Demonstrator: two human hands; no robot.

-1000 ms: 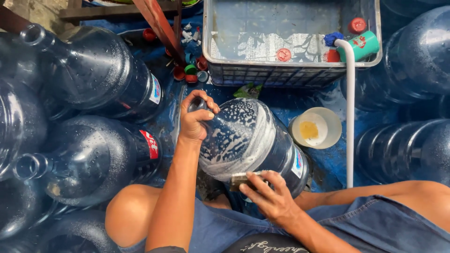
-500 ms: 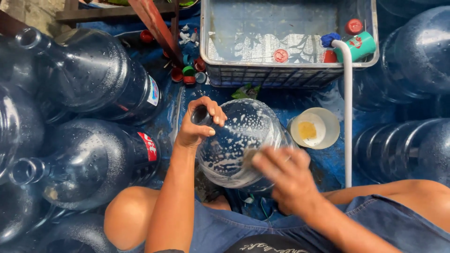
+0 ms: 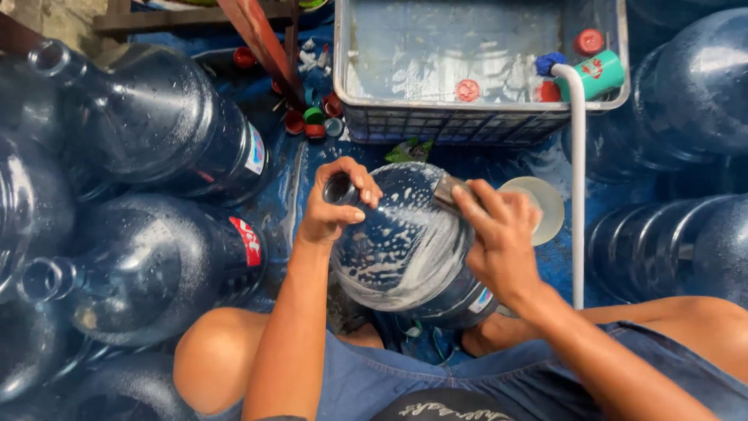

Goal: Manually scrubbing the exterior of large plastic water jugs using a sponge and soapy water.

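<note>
Gripping the neck of a soapy water jug [image 3: 405,249], left hand [image 3: 331,206] is closed around it; jug lies between the knees below a grey crate [image 3: 475,121]. Right hand [image 3: 499,234] presses a scrubbing pad [image 3: 448,191] on the jug's wall, fingers closed on it

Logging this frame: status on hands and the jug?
Left hand grips the neck of the soapy water jug. Right hand presses a scrubber on its side. Other jugs crowd left; white pipe runs right.
</note>
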